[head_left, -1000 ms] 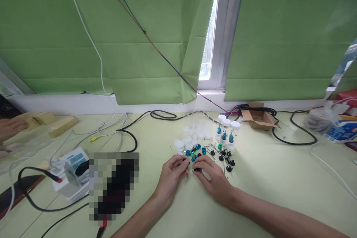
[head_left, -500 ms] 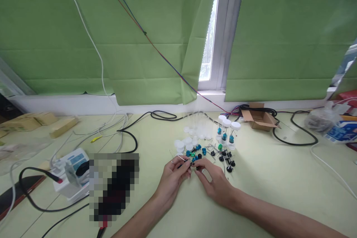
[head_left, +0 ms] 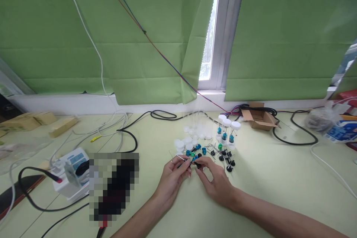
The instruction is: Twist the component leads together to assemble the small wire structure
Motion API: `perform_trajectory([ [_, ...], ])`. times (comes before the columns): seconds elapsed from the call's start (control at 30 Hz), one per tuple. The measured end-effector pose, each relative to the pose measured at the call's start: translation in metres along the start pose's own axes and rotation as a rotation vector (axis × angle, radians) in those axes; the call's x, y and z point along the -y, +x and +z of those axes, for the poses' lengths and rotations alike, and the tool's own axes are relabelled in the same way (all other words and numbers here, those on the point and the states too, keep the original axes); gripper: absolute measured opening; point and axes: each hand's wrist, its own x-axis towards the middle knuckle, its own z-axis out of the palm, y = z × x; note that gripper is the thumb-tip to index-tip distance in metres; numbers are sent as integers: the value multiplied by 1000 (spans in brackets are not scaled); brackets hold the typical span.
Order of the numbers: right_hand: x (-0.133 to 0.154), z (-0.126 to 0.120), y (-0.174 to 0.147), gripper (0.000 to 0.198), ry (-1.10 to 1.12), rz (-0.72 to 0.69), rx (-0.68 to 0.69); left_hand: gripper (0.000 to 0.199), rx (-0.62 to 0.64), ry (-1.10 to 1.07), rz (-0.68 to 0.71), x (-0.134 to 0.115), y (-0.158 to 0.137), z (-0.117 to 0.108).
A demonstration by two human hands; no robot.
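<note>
My left hand [head_left: 170, 179] pinches a thin metal rod [head_left: 181, 157] between thumb and fingers. Close beside it, my right hand [head_left: 216, 179] grips a small black part [head_left: 197, 165] with thumb and forefinger. The fingertips almost meet, and whether the two pieces touch cannot be made out. Just beyond the hands lie small blue parts [head_left: 204, 151], a green part [head_left: 220, 146], bent metal pins and several black round-headed pieces [head_left: 229, 169]. White caps [head_left: 180, 145] sit behind my left hand. Three clear tubes [head_left: 224, 131] with white lids stand at the back, blue pieces inside.
More clear tubes [head_left: 199, 126] stand behind the parts. An open cardboard box [head_left: 260, 121] and black cables are at the back right. To the left are a white power strip [head_left: 74, 167], cables and a pixelated dark object [head_left: 118, 186].
The black part in my right fingers shows more clearly, and those fingers have shifted slightly. My left hand stays almost still with the rod.
</note>
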Motion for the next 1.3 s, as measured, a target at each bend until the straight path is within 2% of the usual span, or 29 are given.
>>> perform_trajectory([
  [0.17, -1, 0, 0, 26, 28, -43, 33, 16, -7, -7, 10, -1, 0, 1],
  [0.37, -3, -1, 3, 25, 21, -105, 6, 18, 13, -39, -25, -1, -1, 2],
  [0.77, -2, -1, 5, 23, 39, -123, -68, 17, 6, -127, -98, 3, -2, 2],
  [1.3, -2, -2, 3, 21, 51, -102, -65, 14, -7, -311, -206, 11, -2, 0],
])
